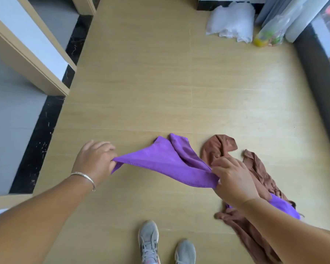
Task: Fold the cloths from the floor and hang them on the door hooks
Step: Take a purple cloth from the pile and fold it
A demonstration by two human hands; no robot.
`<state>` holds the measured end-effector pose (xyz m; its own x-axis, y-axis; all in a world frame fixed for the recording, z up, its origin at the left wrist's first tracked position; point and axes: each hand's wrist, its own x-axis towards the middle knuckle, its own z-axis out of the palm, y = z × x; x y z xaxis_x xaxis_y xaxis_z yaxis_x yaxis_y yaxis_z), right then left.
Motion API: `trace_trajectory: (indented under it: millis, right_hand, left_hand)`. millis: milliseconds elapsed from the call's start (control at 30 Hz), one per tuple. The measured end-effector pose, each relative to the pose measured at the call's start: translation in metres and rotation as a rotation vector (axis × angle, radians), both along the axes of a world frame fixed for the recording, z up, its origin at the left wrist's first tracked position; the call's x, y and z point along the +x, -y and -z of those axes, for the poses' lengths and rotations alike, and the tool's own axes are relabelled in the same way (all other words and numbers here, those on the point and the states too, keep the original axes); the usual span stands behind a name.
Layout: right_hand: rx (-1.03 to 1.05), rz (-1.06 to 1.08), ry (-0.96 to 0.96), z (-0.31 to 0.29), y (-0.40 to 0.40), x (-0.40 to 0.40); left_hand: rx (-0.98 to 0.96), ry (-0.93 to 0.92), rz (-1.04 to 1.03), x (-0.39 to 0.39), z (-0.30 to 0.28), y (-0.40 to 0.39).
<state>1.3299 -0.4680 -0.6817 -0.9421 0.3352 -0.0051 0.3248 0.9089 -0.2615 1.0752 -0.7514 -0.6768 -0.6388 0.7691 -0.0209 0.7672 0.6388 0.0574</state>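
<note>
Both grips pinch the purple cloth (166,161): left hand (95,159) at 1 corner, right hand (232,180) at another, stretching it above the floor (141,92). Its far end sags loose, and the brown cloth (255,172) lies touching underneath, so it could snag and lift along, or the fold could go crooked.

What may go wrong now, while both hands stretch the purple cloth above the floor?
The right hand grips the purple cloth just over the brown cloth, so it may catch and drag that too. The left hand pinches only a corner, which might slip. The far edge touches the floor and may fold unevenly.
</note>
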Motion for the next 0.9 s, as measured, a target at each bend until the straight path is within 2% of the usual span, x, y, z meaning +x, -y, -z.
trace_trajectory:
  millis: [133,300,533,667,767,900]
  right_hand:
    - [-0.088,0.019,0.154,0.038,0.032,0.046]
    - [-0.095,-0.006,0.345,0.065,0.048,0.078]
    - [0.018,-0.006,0.485,0.077,0.028,0.041]
    - [0.117,0.007,0.467,0.064,-0.003,-0.009]
    - [0.154,0.064,0.462,0.038,-0.031,-0.056]
    - [0.156,0.189,0.312,-0.012,-0.067,-0.119]
  left_hand:
    - [-0.026,0.091,0.093,0.045,0.039,0.043]
    - [-0.134,0.255,0.18,0.071,0.071,0.069]
    - [-0.221,0.346,-0.02,0.04,0.097,0.055]
    - [-0.169,0.262,-0.049,-0.007,0.093,0.027]
    - [-0.085,0.182,-0.04,-0.052,0.066,-0.004]
    - [0.02,0.065,-0.077,-0.109,0.013,-0.043]
